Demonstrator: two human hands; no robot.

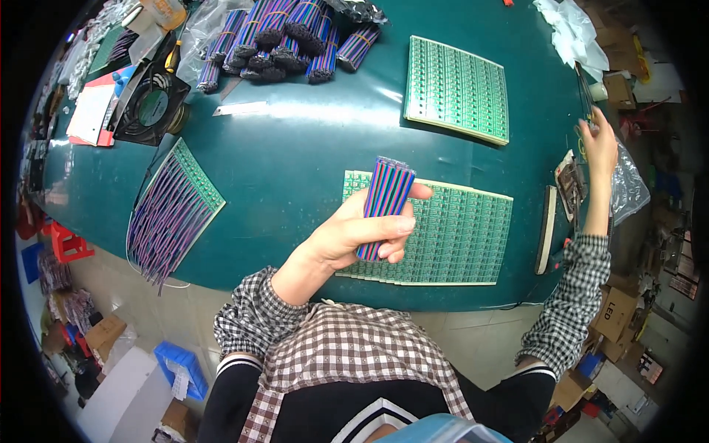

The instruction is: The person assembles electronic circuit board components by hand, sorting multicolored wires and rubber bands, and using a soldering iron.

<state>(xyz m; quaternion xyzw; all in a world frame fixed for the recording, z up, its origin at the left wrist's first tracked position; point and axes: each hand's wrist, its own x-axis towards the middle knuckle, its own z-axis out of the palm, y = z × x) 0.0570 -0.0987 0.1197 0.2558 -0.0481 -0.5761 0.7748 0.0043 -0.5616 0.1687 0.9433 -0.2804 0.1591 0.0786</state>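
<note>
Wire bundle (388,193), striped, one: we are clasping it in left hand (358,230), fingers curled round, over green board panels (465,236); long axis pointing away from us, top leaning right. Right hand (602,146): lying well apart, rightward, at slim dark tool (583,87); cannot tell whether pinching.

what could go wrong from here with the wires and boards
The left hand holds a wire bundle over stacked green boards; if its grip loosens, strands might scatter across them.

The purplish wires lying at left reach the near edge of the table, so the left sleeve could snag them.
</note>
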